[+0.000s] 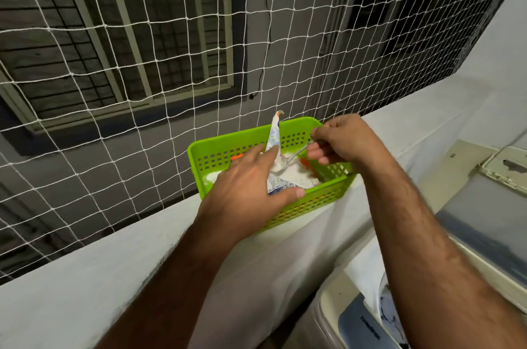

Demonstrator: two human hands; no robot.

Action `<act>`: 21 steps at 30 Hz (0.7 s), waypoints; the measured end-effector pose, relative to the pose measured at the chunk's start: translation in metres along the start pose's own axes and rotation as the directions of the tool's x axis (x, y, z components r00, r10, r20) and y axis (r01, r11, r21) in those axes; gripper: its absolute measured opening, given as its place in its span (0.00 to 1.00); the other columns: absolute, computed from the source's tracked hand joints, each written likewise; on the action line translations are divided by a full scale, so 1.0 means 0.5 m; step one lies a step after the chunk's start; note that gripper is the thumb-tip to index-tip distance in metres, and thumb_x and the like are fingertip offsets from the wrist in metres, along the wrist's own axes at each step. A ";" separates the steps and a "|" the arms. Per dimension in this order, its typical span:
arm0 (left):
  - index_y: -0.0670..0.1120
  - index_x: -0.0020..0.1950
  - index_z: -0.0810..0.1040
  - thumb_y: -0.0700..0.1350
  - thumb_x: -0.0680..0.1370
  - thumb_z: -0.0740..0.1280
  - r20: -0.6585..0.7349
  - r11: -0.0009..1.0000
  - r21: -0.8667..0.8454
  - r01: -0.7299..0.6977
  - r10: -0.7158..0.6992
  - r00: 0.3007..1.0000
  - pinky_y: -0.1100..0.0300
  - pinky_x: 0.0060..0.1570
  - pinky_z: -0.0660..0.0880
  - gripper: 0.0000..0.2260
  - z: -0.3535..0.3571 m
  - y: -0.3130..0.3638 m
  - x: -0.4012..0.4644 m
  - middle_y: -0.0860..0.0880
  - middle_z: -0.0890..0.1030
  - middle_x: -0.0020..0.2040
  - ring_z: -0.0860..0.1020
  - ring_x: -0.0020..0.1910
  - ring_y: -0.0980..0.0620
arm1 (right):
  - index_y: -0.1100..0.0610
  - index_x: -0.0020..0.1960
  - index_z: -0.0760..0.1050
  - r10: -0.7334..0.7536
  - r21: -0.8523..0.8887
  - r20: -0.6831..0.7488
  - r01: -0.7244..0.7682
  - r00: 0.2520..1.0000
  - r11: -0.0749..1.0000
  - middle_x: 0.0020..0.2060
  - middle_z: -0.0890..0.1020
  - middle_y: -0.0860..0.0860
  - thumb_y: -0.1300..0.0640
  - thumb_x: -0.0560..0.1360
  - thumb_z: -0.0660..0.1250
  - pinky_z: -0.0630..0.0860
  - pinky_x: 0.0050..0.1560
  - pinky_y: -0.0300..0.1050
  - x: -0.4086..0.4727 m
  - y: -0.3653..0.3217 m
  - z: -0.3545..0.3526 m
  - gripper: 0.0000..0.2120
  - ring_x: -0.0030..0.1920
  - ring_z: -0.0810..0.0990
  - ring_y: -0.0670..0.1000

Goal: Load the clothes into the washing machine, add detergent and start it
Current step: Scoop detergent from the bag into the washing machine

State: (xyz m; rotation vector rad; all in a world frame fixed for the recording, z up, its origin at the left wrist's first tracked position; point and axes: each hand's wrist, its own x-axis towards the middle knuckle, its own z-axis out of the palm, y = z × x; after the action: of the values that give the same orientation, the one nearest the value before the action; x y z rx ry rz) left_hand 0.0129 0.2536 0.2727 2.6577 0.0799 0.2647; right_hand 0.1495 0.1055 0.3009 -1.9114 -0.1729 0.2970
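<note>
A green perforated basket (310, 203) sits on the white ledge. Inside it lies an opened detergent packet (274, 132) with white powder (293, 174) showing. My left hand (251, 186) holds the packet open, thumb on its near edge and fingers on the far flap. My right hand (342, 137) pinches a metal spoon (296, 153) whose bowl dips into the powder. At the lower right stands the washing machine (356, 320), its lid (484, 220) raised, with clothes (387, 308) visible in the tub.
A white rope net (171, 63) closes the opening beyond the ledge (85, 291). Orange items (306, 162) lie in the basket beside the packet. A white wall rises at the right behind the machine.
</note>
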 end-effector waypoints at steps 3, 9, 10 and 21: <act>0.57 0.77 0.58 0.69 0.71 0.64 -0.004 1.000 -0.008 0.001 -0.001 1.000 0.55 0.68 0.62 0.38 0.001 -0.003 0.000 0.54 0.59 0.77 0.62 0.73 0.50 | 0.64 0.42 0.75 -0.013 0.043 -0.060 0.016 0.998 0.999 0.32 0.82 0.58 0.64 0.78 0.65 0.76 0.22 0.36 -0.016 0.008 -0.040 0.07 0.24 0.81 0.47; 0.56 0.76 0.61 0.72 0.68 0.62 -0.019 1.000 0.014 -0.024 0.024 1.000 0.55 0.68 0.61 0.39 -0.006 0.005 0.001 0.54 0.60 0.77 0.61 0.74 0.50 | 0.60 0.40 0.75 0.007 0.184 -0.123 0.016 0.992 0.983 0.28 0.83 0.53 0.61 0.78 0.66 0.78 0.26 0.36 -0.053 0.034 -0.105 0.08 0.26 0.82 0.46; 0.56 0.76 0.62 0.71 0.68 0.61 -0.035 0.999 0.012 -0.036 0.036 0.999 0.55 0.69 0.61 0.39 -0.008 0.009 0.001 0.54 0.61 0.77 0.61 0.74 0.50 | 0.60 0.40 0.75 0.012 0.216 -0.130 0.016 0.991 0.976 0.27 0.83 0.53 0.61 0.78 0.66 0.79 0.27 0.36 -0.059 0.038 -0.115 0.08 0.26 0.82 0.46; 0.53 0.75 0.65 0.69 0.70 0.58 -0.085 0.955 0.005 -0.298 0.297 0.951 0.66 0.72 0.42 0.36 0.053 0.192 0.060 0.50 0.63 0.76 0.59 0.76 0.52 | 0.60 0.42 0.77 0.044 0.462 -0.297 0.103 0.954 0.881 0.29 0.82 0.54 0.60 0.78 0.66 0.77 0.28 0.38 -0.134 0.100 -0.292 0.07 0.27 0.81 0.48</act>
State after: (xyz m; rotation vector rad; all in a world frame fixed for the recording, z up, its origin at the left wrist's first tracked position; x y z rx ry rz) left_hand 0.0488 0.1593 0.2986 2.6433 -0.2975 0.4744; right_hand 0.1263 -0.0611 0.3104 -1.4387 0.0721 0.0158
